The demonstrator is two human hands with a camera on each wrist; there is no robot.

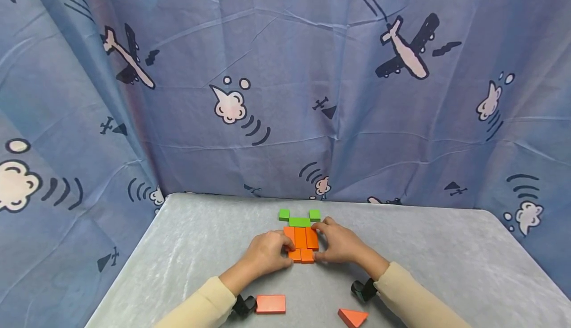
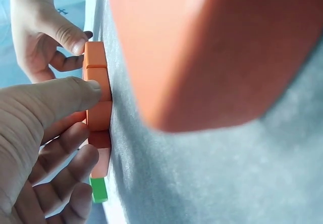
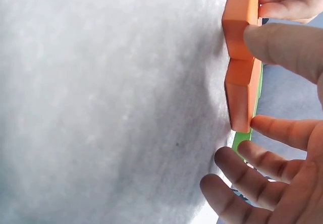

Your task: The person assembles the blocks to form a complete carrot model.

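Note:
Several orange blocks (image 1: 301, 238) lie flat in a compact group: long pieces side by side, with two small pieces along the near edge. Green blocks (image 1: 299, 222) continue the figure at its far end. At the group's near left corner my left hand (image 1: 269, 252) pinches a small orange block (image 2: 98, 85) between thumb and bent index finger. My right hand (image 1: 340, 241) rests against the right side, thumb pressing the near small orange block (image 3: 239, 35) and index finger touching the long piece's far end. Its remaining fingers are spread loosely.
A salmon rectangular block (image 1: 270, 304) lies nearer me, by the left wrist camera (image 1: 244, 306). An orange triangular block (image 1: 353, 317) lies at the lower right, near the right wrist camera (image 1: 364, 290). A patterned blue curtain (image 1: 276, 95) stands behind the grey cloth-covered table (image 1: 200, 239).

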